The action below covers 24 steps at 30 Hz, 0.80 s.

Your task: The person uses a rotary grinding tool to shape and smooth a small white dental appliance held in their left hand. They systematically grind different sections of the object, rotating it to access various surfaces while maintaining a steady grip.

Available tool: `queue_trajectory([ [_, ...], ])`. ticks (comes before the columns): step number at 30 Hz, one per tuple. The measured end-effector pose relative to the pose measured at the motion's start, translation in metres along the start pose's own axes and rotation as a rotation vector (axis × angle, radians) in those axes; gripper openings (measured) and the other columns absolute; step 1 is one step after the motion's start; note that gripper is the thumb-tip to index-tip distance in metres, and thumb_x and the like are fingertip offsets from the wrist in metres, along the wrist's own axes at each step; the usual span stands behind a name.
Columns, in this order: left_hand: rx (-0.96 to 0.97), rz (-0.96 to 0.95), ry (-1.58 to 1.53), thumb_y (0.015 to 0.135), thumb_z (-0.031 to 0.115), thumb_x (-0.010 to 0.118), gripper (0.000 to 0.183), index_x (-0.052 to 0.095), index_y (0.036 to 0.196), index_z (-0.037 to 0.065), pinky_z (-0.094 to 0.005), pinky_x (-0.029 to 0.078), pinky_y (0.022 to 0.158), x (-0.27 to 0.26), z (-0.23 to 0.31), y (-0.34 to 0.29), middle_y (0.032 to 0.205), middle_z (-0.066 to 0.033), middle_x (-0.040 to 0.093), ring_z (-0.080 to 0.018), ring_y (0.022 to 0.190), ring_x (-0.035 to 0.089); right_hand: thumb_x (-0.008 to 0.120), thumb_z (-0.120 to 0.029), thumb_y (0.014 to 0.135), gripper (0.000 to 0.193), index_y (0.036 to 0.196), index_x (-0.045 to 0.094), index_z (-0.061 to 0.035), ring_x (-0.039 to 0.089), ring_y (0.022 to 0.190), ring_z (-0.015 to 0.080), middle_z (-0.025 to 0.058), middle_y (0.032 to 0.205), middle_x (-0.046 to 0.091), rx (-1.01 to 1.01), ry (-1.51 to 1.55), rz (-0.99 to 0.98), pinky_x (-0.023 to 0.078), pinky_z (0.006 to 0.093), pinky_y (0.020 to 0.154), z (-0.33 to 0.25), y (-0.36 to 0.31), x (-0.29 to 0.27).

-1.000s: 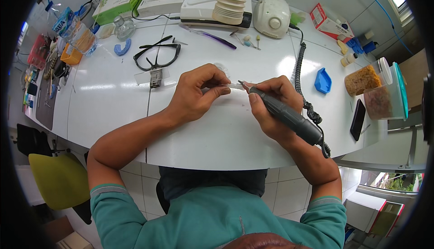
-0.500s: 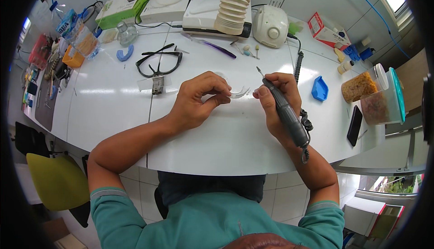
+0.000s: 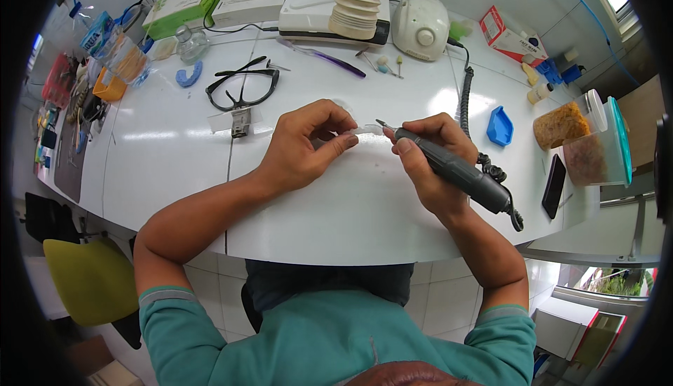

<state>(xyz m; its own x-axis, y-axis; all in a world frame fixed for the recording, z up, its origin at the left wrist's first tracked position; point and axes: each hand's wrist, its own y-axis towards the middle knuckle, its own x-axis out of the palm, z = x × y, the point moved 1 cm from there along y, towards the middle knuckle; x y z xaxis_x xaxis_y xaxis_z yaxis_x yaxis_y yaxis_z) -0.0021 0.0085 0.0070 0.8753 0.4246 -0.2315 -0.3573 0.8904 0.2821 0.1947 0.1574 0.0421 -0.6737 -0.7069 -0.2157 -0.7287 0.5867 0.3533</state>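
My left hand (image 3: pixel 303 144) pinches a thin, clear dental aligner (image 3: pixel 369 130) between thumb and fingers, just above the white table (image 3: pixel 315 225). In my right hand (image 3: pixel 424 168) is a dark grey rotary handpiece (image 3: pixel 466 177), gripped like a pen and tilted, its cord end low to the right. The slim metal bur (image 3: pixel 384 124) at its front points left, right beside the aligner; whether they touch I cannot tell. A fingertip of my right hand is close to the aligner's right end. Part of the aligner is hidden by my left fingers.
A coiled cord (image 3: pixel 465 102) runs back toward a white control unit (image 3: pixel 421 30). Black-framed glasses (image 3: pixel 261 103) lie left, near a blue arch-shaped piece (image 3: pixel 189 75). On the right are a blue tray (image 3: pixel 500 126), a phone (image 3: pixel 554 186) and food tubs (image 3: pixel 596 151). A ribbed hose (image 3: pixel 359 7) hangs behind.
My right hand has turned the handpiece flatter and moved its bur left and down to the aligner. The aligner has tilted and looks narrower. The whole view has shifted slightly.
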Motion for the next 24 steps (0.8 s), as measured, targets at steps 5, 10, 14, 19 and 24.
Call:
queue_trajectory([
  [5,-0.061,-0.024,-0.005,0.103,0.003,0.079,0.016,0.071,0.117,-0.002,-0.0272,0.06,0.087,-0.0006,0.0019,0.0001,0.107,-0.0064,0.075,-0.0108,0.097,0.073,0.079,-0.004,0.096,0.019,0.107,0.068,0.0063,0.08,0.079,0.017,0.0186,0.095,0.083,-0.043,-0.023,-0.01,0.064,0.0287,0.074,0.004,-0.0021,0.0026],
  [10,-0.111,-0.049,0.04,0.101,-0.002,0.077,0.014,0.073,0.115,-0.003,-0.0277,0.06,0.091,-0.0003,0.0025,0.0013,0.108,-0.0083,0.078,-0.0123,0.1,0.075,0.081,-0.006,0.092,0.018,0.1,0.068,0.0043,0.079,0.072,0.0153,0.0152,0.085,0.081,-0.042,-0.067,0.0,0.061,0.0276,0.067,0.0068,-0.0009,0.0037],
  [14,-0.115,-0.055,0.071,0.098,-0.007,0.076,0.015,0.074,0.112,-0.003,-0.0286,0.06,0.093,0.0007,0.0024,0.002,0.107,-0.0095,0.079,-0.014,0.102,0.076,0.082,-0.009,0.09,0.019,0.096,0.069,0.0031,0.076,0.067,0.0133,0.0134,0.078,0.079,0.021,-0.101,-0.03,0.057,0.0273,0.062,0.0064,0.0,0.0012],
  [19,-0.105,-0.06,0.067,0.097,-0.009,0.075,0.016,0.074,0.111,-0.003,-0.03,0.061,0.096,0.0011,0.0008,0.0026,0.107,-0.01,0.079,-0.0148,0.103,0.076,0.082,-0.01,0.09,0.019,0.095,0.069,0.0029,0.074,0.065,0.0124,0.013,0.077,0.078,0.035,-0.116,-0.027,0.056,0.0275,0.06,0.0059,0.0013,0.002],
  [24,-0.109,-0.066,0.077,0.097,-0.009,0.075,0.015,0.074,0.111,-0.003,-0.0299,0.061,0.095,0.0004,-0.0002,0.0026,0.107,-0.01,0.079,-0.0148,0.103,0.076,0.082,-0.01,0.09,0.019,0.095,0.07,0.0029,0.074,0.065,0.0121,0.0128,0.076,0.078,0.012,-0.125,-0.028,0.056,0.0274,0.059,0.0084,0.0014,0.0022],
])
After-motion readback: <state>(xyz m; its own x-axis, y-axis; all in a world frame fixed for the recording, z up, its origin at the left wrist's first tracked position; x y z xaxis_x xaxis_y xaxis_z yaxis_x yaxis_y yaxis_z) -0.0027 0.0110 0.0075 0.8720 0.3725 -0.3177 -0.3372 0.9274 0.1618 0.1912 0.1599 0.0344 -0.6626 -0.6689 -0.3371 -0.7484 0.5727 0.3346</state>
